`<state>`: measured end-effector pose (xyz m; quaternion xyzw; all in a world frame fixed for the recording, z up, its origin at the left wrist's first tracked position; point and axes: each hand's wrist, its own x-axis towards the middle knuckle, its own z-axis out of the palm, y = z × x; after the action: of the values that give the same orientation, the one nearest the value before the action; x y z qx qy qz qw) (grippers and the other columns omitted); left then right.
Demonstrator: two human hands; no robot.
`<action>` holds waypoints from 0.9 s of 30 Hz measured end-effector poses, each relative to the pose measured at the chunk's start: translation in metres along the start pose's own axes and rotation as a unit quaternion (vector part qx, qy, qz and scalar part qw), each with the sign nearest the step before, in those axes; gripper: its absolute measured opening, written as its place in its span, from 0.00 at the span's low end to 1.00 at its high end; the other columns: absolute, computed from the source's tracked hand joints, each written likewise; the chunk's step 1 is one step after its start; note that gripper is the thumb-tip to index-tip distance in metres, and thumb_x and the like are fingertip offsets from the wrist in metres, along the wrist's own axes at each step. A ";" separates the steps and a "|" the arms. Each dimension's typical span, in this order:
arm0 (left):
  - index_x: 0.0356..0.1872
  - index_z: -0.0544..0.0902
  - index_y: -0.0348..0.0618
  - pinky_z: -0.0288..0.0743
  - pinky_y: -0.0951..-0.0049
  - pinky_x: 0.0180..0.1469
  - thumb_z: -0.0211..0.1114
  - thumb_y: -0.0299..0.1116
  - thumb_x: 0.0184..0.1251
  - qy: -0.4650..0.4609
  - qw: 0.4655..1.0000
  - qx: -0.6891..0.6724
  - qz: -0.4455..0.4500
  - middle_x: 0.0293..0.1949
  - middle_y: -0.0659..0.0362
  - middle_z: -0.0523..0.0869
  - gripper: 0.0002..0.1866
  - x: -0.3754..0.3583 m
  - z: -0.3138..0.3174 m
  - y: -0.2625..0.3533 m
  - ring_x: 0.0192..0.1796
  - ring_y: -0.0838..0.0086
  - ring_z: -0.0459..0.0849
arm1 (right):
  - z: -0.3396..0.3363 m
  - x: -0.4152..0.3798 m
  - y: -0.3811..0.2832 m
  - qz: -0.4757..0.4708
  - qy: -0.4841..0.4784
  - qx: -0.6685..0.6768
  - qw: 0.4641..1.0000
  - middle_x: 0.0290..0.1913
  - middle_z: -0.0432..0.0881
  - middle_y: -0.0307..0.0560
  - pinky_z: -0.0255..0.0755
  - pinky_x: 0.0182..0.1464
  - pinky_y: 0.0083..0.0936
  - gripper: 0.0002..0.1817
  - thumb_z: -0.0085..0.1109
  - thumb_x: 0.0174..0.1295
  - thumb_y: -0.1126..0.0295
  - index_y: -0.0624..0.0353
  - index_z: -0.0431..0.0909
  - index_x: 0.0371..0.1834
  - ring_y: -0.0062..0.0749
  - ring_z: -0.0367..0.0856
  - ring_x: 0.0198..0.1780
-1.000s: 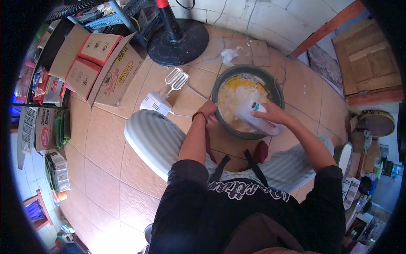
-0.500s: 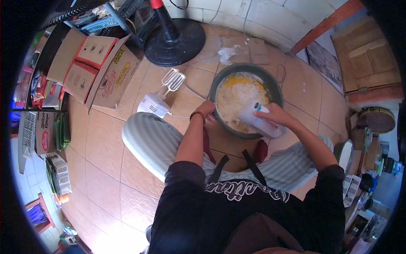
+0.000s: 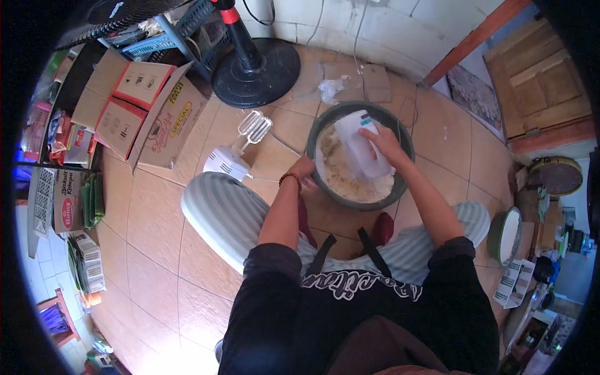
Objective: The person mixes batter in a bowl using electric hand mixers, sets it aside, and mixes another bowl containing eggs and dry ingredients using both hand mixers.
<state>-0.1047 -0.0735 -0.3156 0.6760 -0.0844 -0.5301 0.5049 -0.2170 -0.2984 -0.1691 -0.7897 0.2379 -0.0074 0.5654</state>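
In front of my crossed legs a dark round basin [image 3: 326, 119] stands on the tiled floor, holding a pale, floury mixture [image 3: 328, 150]. My right hand [image 3: 385, 145] is closed around a translucent white plastic jug [image 3: 358, 152] with a teal mark near its top. The jug slants across the inside of the basin and hides part of the mixture. At the basin's left rim, my left hand [image 3: 302, 169] is closed on the edge. A white hand mixer [image 3: 226, 164] lies on the floor left of that hand, its beaters pointing away from me.
A black fan stand [image 3: 257, 74] rises behind the mixer. Open cardboard boxes [image 3: 159, 128] sit at the left. A crumpled plastic bag [image 3: 330, 90] lies beyond the basin on flat cardboard [image 3: 377, 83]. Another round tub [image 3: 505, 236] stands at the right, beside a white crate [image 3: 514, 282].
My right hand has moved the jug left and away from me, from the basin's near right edge to over its middle. The yellow patch on the mixture no longer shows. My left hand stays at the rim.
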 end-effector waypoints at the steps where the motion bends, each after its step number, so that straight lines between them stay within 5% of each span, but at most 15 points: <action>1: 0.51 0.75 0.35 0.78 0.67 0.40 0.59 0.48 0.60 0.000 1.000 0.000 -0.018 0.44 0.52 0.82 0.27 -0.002 0.000 0.003 0.41 0.67 0.81 | -0.004 0.007 0.006 0.024 0.022 0.003 0.999 0.17 0.71 0.37 0.63 0.17 0.20 0.21 0.60 0.55 0.51 0.60 0.74 0.30 0.21 0.69 0.13; 4: 0.52 0.75 0.36 0.79 0.65 0.36 0.60 0.47 0.58 0.000 0.999 0.035 -0.027 0.47 0.52 0.81 0.27 0.014 -0.004 -0.009 0.42 0.65 0.81 | -0.026 0.016 0.020 0.087 0.099 0.042 0.990 0.16 0.69 0.35 0.63 0.16 0.20 0.21 0.62 0.54 0.50 0.59 0.72 0.29 0.21 0.68 0.13; 8: 0.53 0.62 0.21 0.79 0.45 0.22 0.46 0.34 0.67 0.001 0.999 0.026 0.041 0.39 0.32 0.78 0.23 0.015 0.000 -0.010 0.29 0.41 0.82 | -0.058 0.004 0.040 0.133 0.171 0.158 0.963 0.16 0.68 0.34 0.64 0.15 0.20 0.22 0.63 0.52 0.47 0.56 0.71 0.29 0.20 0.68 0.13; 11: 0.51 0.69 0.24 0.78 0.52 0.36 0.51 0.39 0.63 0.025 0.993 0.107 0.052 0.42 0.37 0.79 0.24 0.039 -0.006 -0.029 0.39 0.48 0.81 | -0.079 -0.011 0.056 0.151 0.211 0.165 0.952 0.17 0.68 0.35 0.64 0.15 0.20 0.23 0.63 0.52 0.47 0.55 0.71 0.30 0.20 0.67 0.14; 13: 0.53 0.74 0.34 0.74 0.65 0.50 0.58 0.48 0.58 0.046 0.969 0.229 0.075 0.49 0.49 0.80 0.29 0.080 -0.018 -0.062 0.48 0.65 0.79 | -0.098 -0.013 0.090 0.160 0.256 0.170 0.938 0.16 0.69 0.35 0.65 0.14 0.21 0.22 0.63 0.52 0.46 0.55 0.71 0.28 0.21 0.67 0.13; 20: 0.48 0.76 0.31 0.70 0.63 0.55 0.56 0.45 0.58 0.056 0.966 0.228 0.110 0.49 0.42 0.79 0.25 0.101 -0.019 -0.079 0.52 0.57 0.77 | -0.090 -0.058 0.070 0.176 0.242 0.083 0.951 0.15 0.69 0.37 0.65 0.14 0.23 0.25 0.61 0.51 0.43 0.56 0.72 0.26 0.24 0.68 0.12; 23: 0.39 0.79 0.23 0.72 0.58 0.51 0.50 0.37 0.60 0.075 0.968 0.217 0.102 0.41 0.33 0.79 0.21 0.063 -0.010 -0.050 0.49 0.46 0.78 | -0.080 -0.047 0.060 0.197 0.246 0.067 0.947 0.15 0.69 0.37 0.65 0.14 0.23 0.26 0.61 0.50 0.42 0.56 0.73 0.25 0.24 0.68 0.12; 27: 0.39 0.78 0.23 0.72 0.59 0.51 0.50 0.35 0.58 0.042 0.960 0.270 0.058 0.41 0.33 0.79 0.21 0.015 -0.005 -0.001 0.49 0.47 0.79 | -0.069 -0.007 0.058 0.184 0.196 0.114 0.956 0.15 0.69 0.37 0.63 0.14 0.23 0.28 0.61 0.50 0.39 0.57 0.73 0.23 0.24 0.69 0.12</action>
<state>-0.0949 -0.0799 -0.3267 0.8029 -0.2424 -0.4282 0.3364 -0.2641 -0.3714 -0.1946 -0.6455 0.4833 -0.0848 0.5853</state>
